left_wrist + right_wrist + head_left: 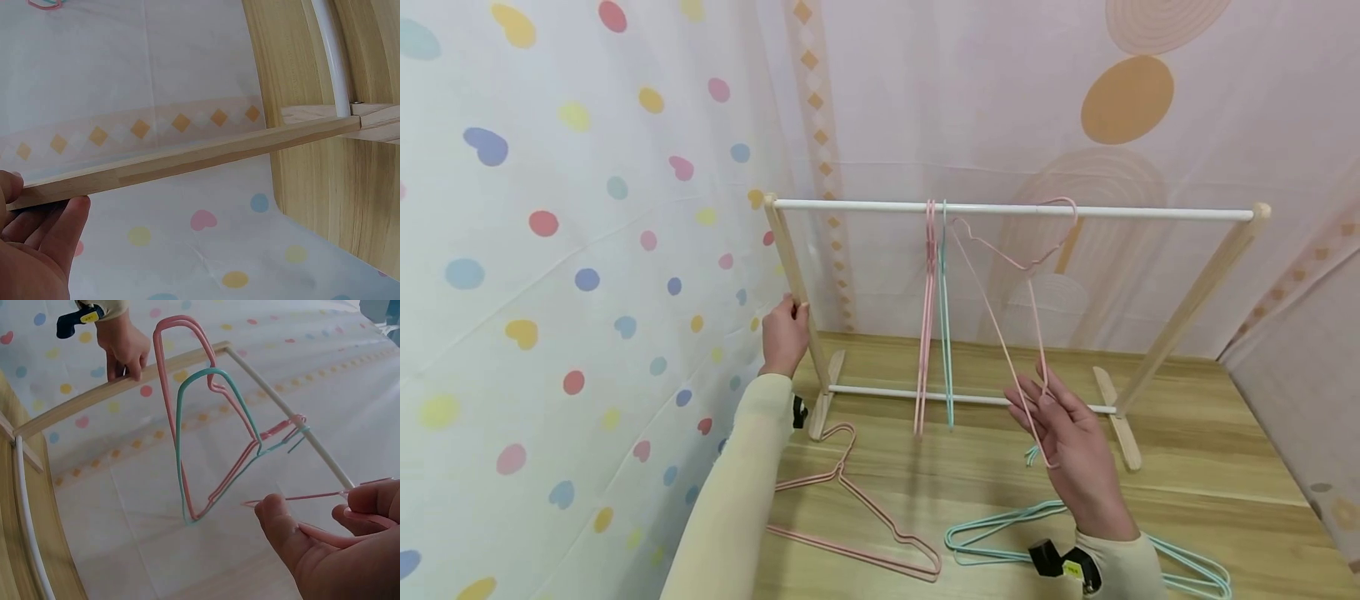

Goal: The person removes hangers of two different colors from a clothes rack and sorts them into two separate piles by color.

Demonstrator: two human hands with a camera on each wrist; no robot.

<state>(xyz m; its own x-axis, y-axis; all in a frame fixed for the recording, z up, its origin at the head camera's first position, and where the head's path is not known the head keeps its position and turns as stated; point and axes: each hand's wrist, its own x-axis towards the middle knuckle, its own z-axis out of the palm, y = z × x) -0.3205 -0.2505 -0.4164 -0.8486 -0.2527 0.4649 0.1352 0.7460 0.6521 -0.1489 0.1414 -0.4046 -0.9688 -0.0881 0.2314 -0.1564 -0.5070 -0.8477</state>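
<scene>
A wooden tabletop (1210,467), hemmed in by thin curtains printed with coloured dots and hearts, is seen from above. Nearest the camera, two lots of hangers are laid flat on the wood: pink hangers (857,521), seemingly two stacked, on the left, and green hangers (1000,533), their count unclear, on the right. Above the green ones, the right hand (1071,446) is pinched on the lower wire of one pink hanger (1011,300), whose hook is caught over the white top rail (850,205) of a small wooden drying rack (1187,308). Further left, the left hand (785,336) is closed around the rack's slanted left leg (797,283). Three more hangers are hung side by side at mid-rail: two pink (928,317) and one green (944,325).
</scene>
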